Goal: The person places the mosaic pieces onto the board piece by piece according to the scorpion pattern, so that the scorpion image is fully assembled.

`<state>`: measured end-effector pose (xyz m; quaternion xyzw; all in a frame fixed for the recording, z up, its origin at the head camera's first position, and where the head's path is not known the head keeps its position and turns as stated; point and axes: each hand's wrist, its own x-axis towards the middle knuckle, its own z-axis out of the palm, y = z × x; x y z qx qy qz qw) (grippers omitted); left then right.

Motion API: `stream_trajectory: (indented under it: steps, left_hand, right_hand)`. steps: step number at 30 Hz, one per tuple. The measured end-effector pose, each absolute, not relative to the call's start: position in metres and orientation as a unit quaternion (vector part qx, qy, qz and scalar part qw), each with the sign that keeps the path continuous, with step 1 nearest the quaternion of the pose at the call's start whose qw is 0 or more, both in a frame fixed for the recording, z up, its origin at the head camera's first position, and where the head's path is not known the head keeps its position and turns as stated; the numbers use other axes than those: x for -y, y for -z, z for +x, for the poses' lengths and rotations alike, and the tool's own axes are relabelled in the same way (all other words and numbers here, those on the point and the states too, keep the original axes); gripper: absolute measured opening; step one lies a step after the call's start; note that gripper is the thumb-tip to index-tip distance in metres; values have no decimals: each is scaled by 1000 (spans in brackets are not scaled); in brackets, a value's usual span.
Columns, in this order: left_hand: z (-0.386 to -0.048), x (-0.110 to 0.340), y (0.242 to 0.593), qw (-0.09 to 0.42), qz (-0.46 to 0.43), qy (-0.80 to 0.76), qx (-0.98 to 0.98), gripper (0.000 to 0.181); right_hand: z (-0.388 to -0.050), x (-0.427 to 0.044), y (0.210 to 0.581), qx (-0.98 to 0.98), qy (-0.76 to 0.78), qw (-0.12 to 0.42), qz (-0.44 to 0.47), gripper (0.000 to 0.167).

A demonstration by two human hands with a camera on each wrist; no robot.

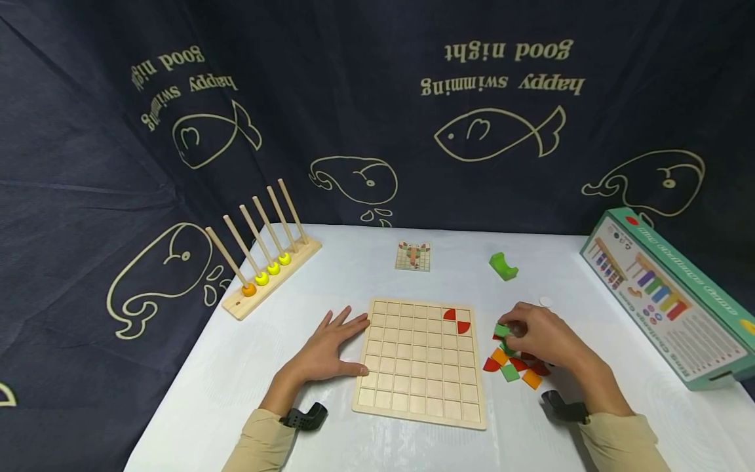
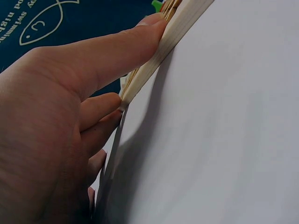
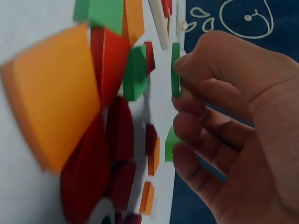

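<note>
A wooden grid board (image 1: pixel 419 367) lies flat on the table, with two red quarter-circle tiles (image 1: pixel 463 327) in cells near its top right corner. My left hand (image 1: pixel 323 351) is spread at the board's left side, thumb and fingertips touching its edge. In the left wrist view, the thumb (image 2: pixel 126 53) presses against the wooden rim (image 2: pixel 154 65). Just right of the board, my right hand (image 1: pixel 545 334) pinches a green tile (image 3: pixel 175 70) between thumb and index finger. Below it lies a loose pile of red, green and orange tiles (image 1: pixel 510 373), partly hidden by the hand.
A wooden peg rack (image 1: pixel 272 283) with orange and yellow beads stands at the left. Behind the board lie a pattern card (image 1: pixel 413 255) and a green curved block (image 1: pixel 503 266). A white disc (image 1: pixel 545 301) sits beyond my right hand; a game box (image 1: pixel 666 295) stands far right.
</note>
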<state>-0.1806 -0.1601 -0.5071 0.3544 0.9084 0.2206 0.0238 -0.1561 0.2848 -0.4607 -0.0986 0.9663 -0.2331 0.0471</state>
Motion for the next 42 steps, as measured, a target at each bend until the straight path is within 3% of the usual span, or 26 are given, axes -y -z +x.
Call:
stream_trajectory:
  steps: [42]
  left_hand:
    - [-181, 160, 508, 23, 347, -221, -911, 97]
  right_hand:
    - [-180, -211, 469, -945, 243, 12, -217, 24]
